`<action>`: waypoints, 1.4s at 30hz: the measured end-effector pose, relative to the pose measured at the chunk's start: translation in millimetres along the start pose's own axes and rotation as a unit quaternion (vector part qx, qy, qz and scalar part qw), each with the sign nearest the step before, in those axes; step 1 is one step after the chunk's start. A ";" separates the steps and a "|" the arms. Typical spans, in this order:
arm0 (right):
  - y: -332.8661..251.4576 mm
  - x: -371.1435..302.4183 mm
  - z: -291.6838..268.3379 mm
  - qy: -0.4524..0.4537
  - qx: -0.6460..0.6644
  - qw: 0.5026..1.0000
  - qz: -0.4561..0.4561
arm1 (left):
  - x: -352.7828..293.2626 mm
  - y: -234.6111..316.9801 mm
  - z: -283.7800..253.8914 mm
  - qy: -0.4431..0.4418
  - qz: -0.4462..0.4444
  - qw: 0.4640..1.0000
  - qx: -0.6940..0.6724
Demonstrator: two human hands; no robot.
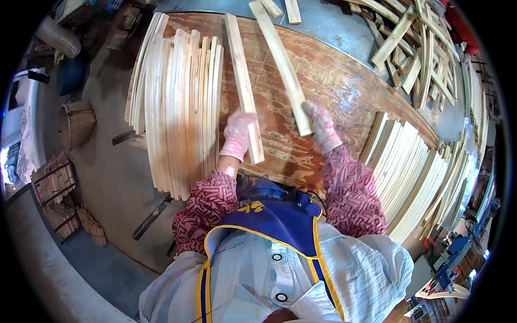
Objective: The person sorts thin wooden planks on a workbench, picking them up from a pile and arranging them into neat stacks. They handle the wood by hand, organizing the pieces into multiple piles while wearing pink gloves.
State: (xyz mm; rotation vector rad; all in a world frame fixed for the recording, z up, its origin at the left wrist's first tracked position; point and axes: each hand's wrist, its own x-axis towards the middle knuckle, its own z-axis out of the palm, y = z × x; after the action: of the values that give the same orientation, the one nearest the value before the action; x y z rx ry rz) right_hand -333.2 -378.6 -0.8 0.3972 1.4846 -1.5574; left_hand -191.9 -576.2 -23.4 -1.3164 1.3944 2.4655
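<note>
My left hand [237, 134], in a pinkish-white glove, is closed around the near part of a pale wooden slat [243, 81] that points away from me over the brown board [280, 59]. Slightly blurred, my right hand [322, 126] wears a similar glove and grips a second, gently curved wooden slat [283, 64] by its near end. The two slats are apart, spreading a little at their near ends. Just left of my left hand stands a row of upright-edged slats [180, 107], packed side by side.
Another row of slats [412, 167] lies right of my right forearm. A jumbled heap of wooden strips [414, 48] covers the metal surface [328, 32] at the far right. On the floor at left are a round bin [77, 125] and bundled wood pieces [56, 183].
</note>
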 end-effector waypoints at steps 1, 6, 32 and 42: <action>11.7 -7.9 1.2 -0.094 0.121 0.988 -0.019 | -0.1 -10.1 2.9 0.051 0.044 0.986 0.152; 61.3 -16.1 -2.0 -0.068 0.220 0.973 0.026 | -28.9 -71.0 -21.3 0.171 0.154 0.788 0.571; -257.9 214.8 -181.1 0.137 0.214 0.897 -0.361 | 15.3 13.2 80.1 0.100 0.323 0.637 0.693; -205.4 99.1 -196.4 0.568 -0.618 0.519 -0.162 | 55.8 86.5 195.1 -0.034 0.480 0.594 0.644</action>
State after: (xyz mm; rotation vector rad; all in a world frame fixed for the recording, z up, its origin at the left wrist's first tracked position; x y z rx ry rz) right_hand -613.2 -268.4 6.9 0.2072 3.3430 0.2063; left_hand -389.9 -509.5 47.3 -0.0116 3.2479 0.6659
